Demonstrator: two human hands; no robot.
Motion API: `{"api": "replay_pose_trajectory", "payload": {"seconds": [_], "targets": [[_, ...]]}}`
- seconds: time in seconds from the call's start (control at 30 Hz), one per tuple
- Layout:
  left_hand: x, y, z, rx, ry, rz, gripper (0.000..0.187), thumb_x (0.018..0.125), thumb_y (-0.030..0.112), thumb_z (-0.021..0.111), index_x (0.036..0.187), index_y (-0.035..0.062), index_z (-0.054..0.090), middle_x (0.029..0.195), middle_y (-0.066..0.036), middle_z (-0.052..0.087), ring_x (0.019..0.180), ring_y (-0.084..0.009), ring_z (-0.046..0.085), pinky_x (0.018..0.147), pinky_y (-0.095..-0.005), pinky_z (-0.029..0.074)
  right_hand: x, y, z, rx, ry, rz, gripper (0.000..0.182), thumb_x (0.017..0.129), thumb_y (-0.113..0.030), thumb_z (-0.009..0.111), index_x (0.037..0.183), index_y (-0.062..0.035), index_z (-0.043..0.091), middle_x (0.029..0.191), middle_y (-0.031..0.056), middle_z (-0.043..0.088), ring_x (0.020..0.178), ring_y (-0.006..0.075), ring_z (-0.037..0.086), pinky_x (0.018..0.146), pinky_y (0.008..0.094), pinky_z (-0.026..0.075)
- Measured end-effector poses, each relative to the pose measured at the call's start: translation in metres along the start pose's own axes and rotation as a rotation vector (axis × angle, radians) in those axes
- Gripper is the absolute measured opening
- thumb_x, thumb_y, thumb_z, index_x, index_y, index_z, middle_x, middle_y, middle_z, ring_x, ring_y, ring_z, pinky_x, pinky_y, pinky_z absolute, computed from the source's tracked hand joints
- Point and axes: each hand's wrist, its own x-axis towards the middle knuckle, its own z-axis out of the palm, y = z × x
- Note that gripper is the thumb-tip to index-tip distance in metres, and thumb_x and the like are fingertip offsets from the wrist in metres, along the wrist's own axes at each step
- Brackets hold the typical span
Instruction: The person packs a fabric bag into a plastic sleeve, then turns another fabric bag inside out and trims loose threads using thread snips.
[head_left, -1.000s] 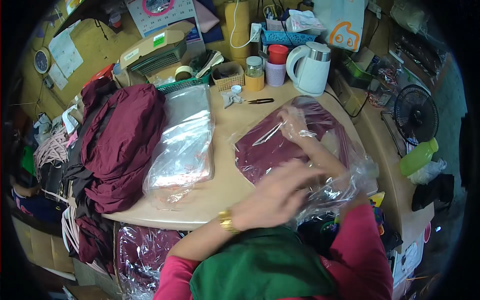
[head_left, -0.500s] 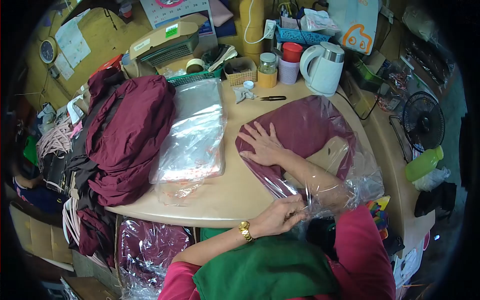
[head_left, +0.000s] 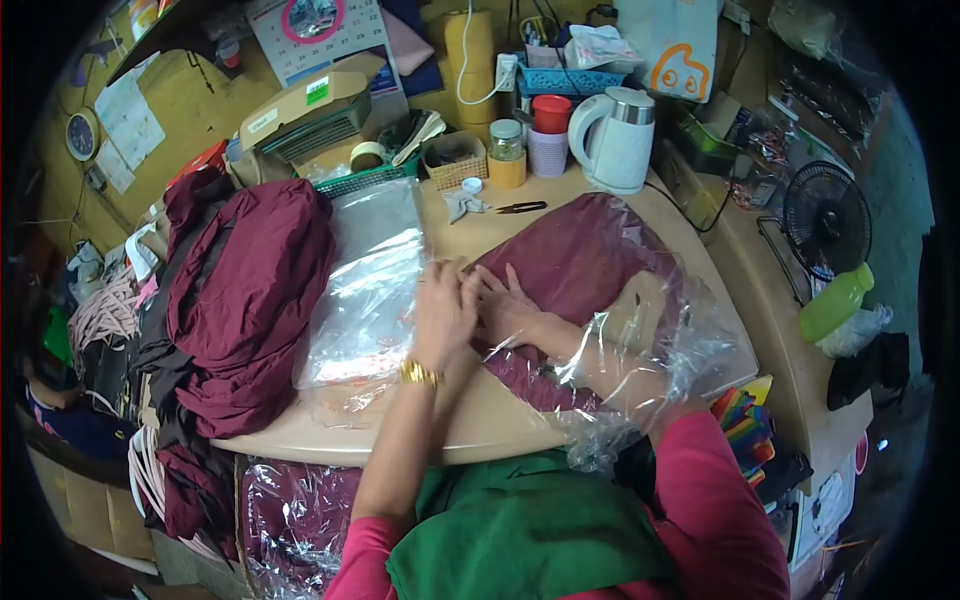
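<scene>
A folded maroon cloth [head_left: 585, 245] lies inside a clear plastic bag [head_left: 690, 340], with a tan panel showing on the cloth. My right forearm reaches in through the bag's mouth. Inside, my right hand [head_left: 512, 315] rests on the left part of the cloth, fingers stretched and somewhat apart. At the left edge of the bag, my left hand [head_left: 447, 308], below a gold watch, has its fingers bent and closed on the plastic, close to the right fingertips. What lies beneath those left fingers is partly hidden.
Left of my hands lies a stack of clear bags [head_left: 370, 270], then a heap of maroon fabric [head_left: 250, 290]. Small scissors [head_left: 522, 208], a white kettle [head_left: 615, 140], a jar [head_left: 507, 150] and baskets stand or lie behind. A fan [head_left: 828, 220] is at right.
My left hand has left the bag's mouth and moved up and left to the bag's left edge. My right hand's fingers are less spread and sit slightly lower. The view has shifted a little.
</scene>
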Motion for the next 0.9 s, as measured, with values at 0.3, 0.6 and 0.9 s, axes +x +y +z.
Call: {"api": "replay_pose_trajectory", "payload": {"seconds": [0.3,0.6,0.9], "targets": [[0.004,-0.032,0.025,0.136,-0.465,-0.244,0.047,0.089,0.044,0.066,0.101,-0.0022,0.063,0.087,-0.027,0.068,0.087,-0.0435,0.067,0.076,-0.0490,0.052,-0.021,0.131,-0.027,-0.122,0.461,0.596,0.068,0.084,-0.052,0.063,0.137,-0.0108,0.053,0.154,0.0193,0.032,0.144,0.0395,0.023,0.116,0.0586,0.020],[-0.005,-0.027,0.013,-0.401,-0.459,-0.531,0.042,0.084,0.036,0.076,0.097,-0.0006,0.062,0.080,-0.014,0.065,0.077,-0.0223,0.066,0.072,-0.0374,0.051,-0.016,0.175,-0.025,-0.069,0.184,0.765,0.096,0.083,-0.081,0.040,0.157,-0.0227,0.020,0.163,0.0169,0.009,0.149,0.0390,0.011,0.117,0.0631,0.007],[0.025,-0.036,0.010,-0.579,-0.795,-0.680,0.059,0.089,0.042,0.071,0.120,-0.0075,0.062,0.110,-0.017,0.069,0.097,-0.0202,0.065,0.084,-0.0340,0.050,-0.123,0.081,-0.050,0.110,-0.196,0.094,0.068,0.094,-0.055,0.051,0.150,-0.0171,0.038,0.162,0.0163,0.016,0.150,0.0354,0.013,0.113,0.0696,0.013]]}}
